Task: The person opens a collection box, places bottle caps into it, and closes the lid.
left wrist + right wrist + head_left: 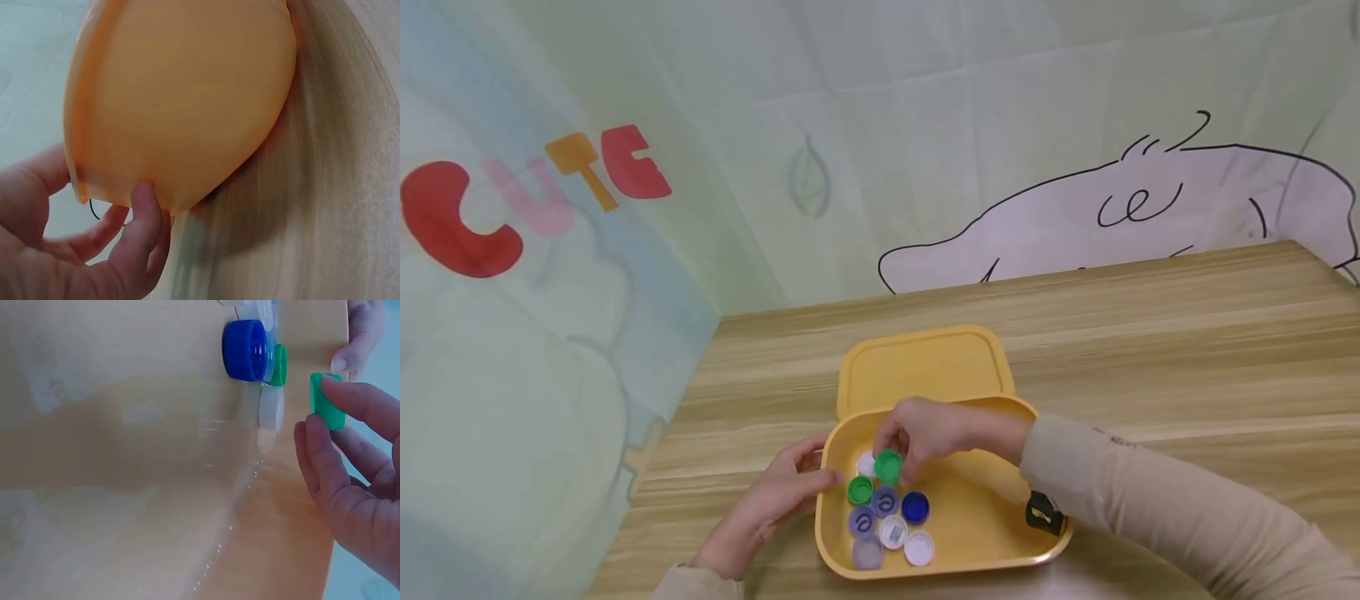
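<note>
A yellow plastic box [981,508] lies on the table with bottle caps gathered at its left end. My right hand [928,429] reaches in over the far rim and pinches a green bottle cap [328,406] between thumb and fingers, raised above the others. Below it are a second green cap [861,490], a dark blue cap [915,507], purple caps [862,521] and white caps [919,548]. My left hand [775,492] grips the box's left end, thumb at the rim and fingers against the outer wall [181,100].
Behind the box lies a yellow lid [925,371], partly overlapped by it. A small black item with a yellow mark [1043,512] sits at the box's right end, partly under the right sleeve [1150,492]. Printed cloth [820,100] hangs behind the wooden table [1187,350].
</note>
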The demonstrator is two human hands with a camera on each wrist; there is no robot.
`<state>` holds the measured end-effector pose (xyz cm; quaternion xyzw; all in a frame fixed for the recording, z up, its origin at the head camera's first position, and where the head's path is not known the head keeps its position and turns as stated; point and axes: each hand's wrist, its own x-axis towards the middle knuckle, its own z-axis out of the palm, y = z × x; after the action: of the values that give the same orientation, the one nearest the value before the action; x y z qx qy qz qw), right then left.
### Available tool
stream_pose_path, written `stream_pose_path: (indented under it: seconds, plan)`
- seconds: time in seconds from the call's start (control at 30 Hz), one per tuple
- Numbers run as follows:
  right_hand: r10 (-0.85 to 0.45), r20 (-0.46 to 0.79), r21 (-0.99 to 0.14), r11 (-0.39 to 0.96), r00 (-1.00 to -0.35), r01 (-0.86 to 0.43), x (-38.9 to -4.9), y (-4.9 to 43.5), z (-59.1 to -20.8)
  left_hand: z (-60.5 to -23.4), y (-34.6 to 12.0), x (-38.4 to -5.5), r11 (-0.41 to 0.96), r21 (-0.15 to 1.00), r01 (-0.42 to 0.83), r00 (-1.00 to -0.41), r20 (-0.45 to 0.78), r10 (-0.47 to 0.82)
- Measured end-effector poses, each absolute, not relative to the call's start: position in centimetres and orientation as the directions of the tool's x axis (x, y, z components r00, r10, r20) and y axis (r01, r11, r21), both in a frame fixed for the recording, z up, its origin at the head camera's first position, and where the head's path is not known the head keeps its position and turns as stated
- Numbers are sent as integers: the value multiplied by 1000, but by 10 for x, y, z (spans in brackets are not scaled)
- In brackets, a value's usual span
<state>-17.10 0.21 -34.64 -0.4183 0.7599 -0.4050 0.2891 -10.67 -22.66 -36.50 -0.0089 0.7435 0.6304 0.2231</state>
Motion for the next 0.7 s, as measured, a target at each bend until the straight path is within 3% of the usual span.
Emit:
stream_pose_path:
  seconds: [0.3,0.7]
  plan:
    - [-835,-120,-782,413,-538,-466,-164,-1,-352,-365,-226,-107,209,931,-298,-902,-346,257]
    - [-822,-105,-623,493,-560,-607,-161,-4,-356,-365,-226,-107,226,927,-298,-905,-349,242]
